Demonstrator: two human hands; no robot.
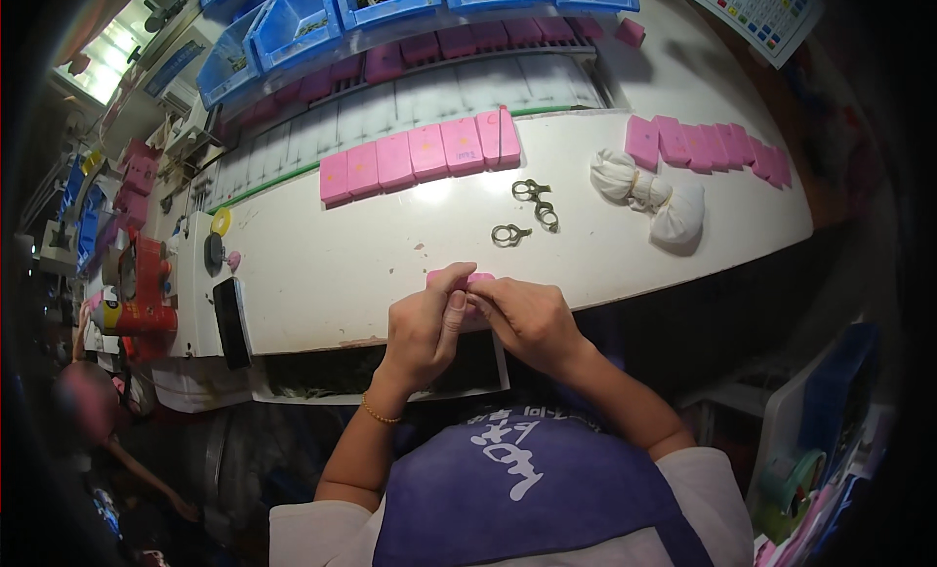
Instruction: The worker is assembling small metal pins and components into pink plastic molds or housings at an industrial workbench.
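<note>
At the table's front edge, my left hand [423, 323] and my right hand [532, 318] are closed together around a pink block [479, 277]. Fingers and thumbs of both hands meet on its top, and most of it is hidden beneath them. Beyond my hands lie several dark, ring-shaped pieces with short stubs [509, 235] on the white table [322, 274]. A row of pink blocks [394, 161] stands side by side farther back, a dark band around the rightmost one. To the right rests a white cloth bundle [676, 212], tied at its middle.
More pink blocks [700, 145] lean in a line at the back right. Blue bins [298, 25] with dark pieces line the far side. At left are a phone [231, 321] and a red container [146, 284]. A control panel [756, 16] sits far right. Another person's arm [146, 474] shows lower left.
</note>
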